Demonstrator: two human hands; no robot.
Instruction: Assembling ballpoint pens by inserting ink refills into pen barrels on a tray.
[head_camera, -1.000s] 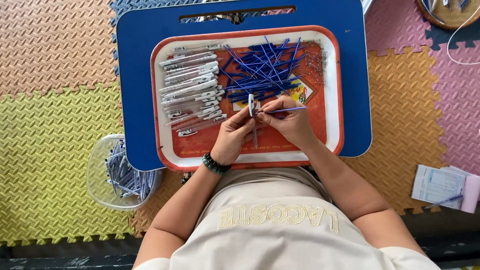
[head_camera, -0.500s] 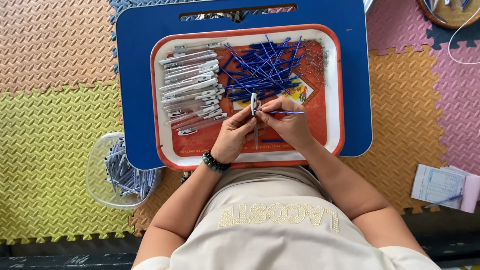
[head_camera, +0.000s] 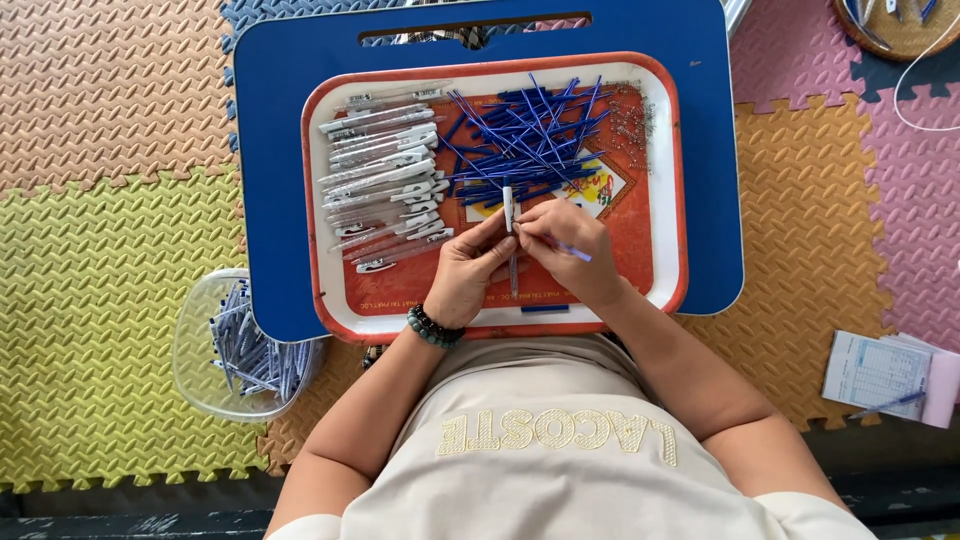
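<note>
Over an orange tray (head_camera: 665, 200) with a white rim, my left hand (head_camera: 468, 272) pinches a clear pen barrel (head_camera: 509, 212) that stands nearly upright. My right hand (head_camera: 572, 246) holds a thin blue refill (head_camera: 572, 251) and meets the barrel at its fingertips. A heap of blue refills (head_camera: 525, 135) lies at the tray's far middle. Rows of clear pen barrels (head_camera: 385, 180) fill the tray's left side. A dark bead bracelet (head_camera: 432, 327) circles my left wrist.
The tray rests on a blue lap table (head_camera: 270, 150) set on coloured foam floor mats (head_camera: 100, 250). A clear plastic tub (head_camera: 205, 350) with finished pens sits at my left. A pile of small springs (head_camera: 632, 118) lies at the tray's far right. Papers (head_camera: 880, 375) lie at right.
Both hands have stayed over the tray's near middle. The refill in my right hand has swung down and shows less past my fingers.
</note>
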